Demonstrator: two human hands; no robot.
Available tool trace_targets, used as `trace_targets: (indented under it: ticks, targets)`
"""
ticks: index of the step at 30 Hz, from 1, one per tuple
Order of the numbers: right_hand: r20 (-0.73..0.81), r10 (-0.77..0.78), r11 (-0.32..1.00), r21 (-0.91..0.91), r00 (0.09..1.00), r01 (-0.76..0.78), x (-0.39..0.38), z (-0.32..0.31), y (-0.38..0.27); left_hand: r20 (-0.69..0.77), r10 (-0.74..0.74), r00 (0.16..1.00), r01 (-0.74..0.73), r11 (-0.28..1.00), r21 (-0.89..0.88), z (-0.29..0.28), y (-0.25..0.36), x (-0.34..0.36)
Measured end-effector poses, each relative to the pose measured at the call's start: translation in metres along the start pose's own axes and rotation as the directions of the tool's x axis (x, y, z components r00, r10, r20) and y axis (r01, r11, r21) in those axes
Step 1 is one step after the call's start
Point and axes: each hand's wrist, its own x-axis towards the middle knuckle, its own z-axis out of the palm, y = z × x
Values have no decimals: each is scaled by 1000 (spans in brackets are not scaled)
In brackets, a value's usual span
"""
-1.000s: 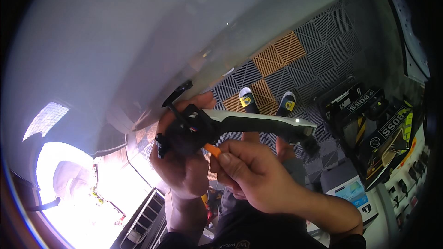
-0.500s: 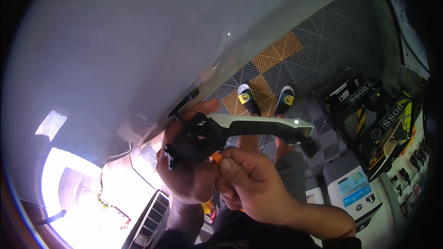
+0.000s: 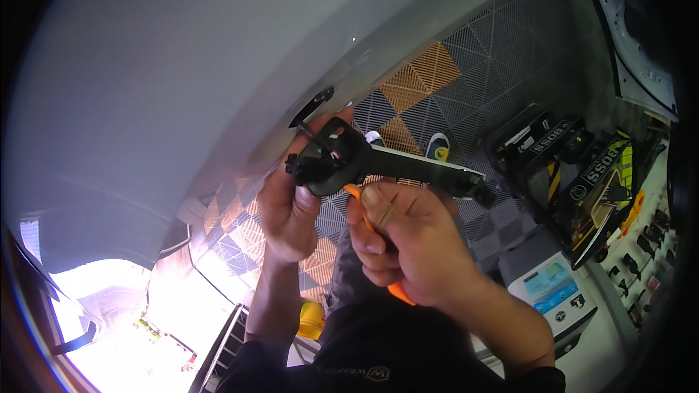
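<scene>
A car door handle [image 3: 422, 169] is held in front of me, its black inner side facing up and a thin white edge showing. My left hand [image 3: 285, 211] closes round its thick left end, thumb on the near side and fingers passing behind. My right hand [image 3: 411, 236] is closed on an orange plastic pry tool [image 3: 400, 292], whose tip touches the handle's lower edge. Most of the tool is hidden in the fist. A short black strip or cable runs from the handle toward a dark recess [image 3: 313, 107] in the grey car panel [image 3: 189, 87].
Grey and tan floor tiles [image 3: 429, 73] lie below, with my shoes [image 3: 437, 147] on them. At the right are an open black tool bag [image 3: 535, 142], a white machine with a screen [image 3: 551, 284], and a board of small black tools [image 3: 641, 255]. Bright light floods the lower left.
Both hands and the handle have moved up the picture. The handle has tilted, showing more of its black inner side and less white. More of the orange tool is visible.
</scene>
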Motion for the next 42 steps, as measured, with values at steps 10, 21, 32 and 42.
trace_targets:
  ticks: [10, 21, 32, 42]
  targets:
    - [-127, -23, 997, -77, 992, 13, -6, 14, -8, -95, -73, 993, -14, 714, -700, 37, -61, 1]
    - [-153, -66, 994, -99, 986, 52, -7, 20, -7, -199, 162, 966, -253, 460, -851, 84, -58, 24]
    - [-145, -19, 997, -71, 989, 8, -6, 15, -15, 79, 259, 963, -1, 295, -955, 64, -70, 48]
    - [-54, -120, 993, 15, 991, 121, 1, 8, 2, -7, 348, 938, -93, 231, -969, 77, -81, 51]
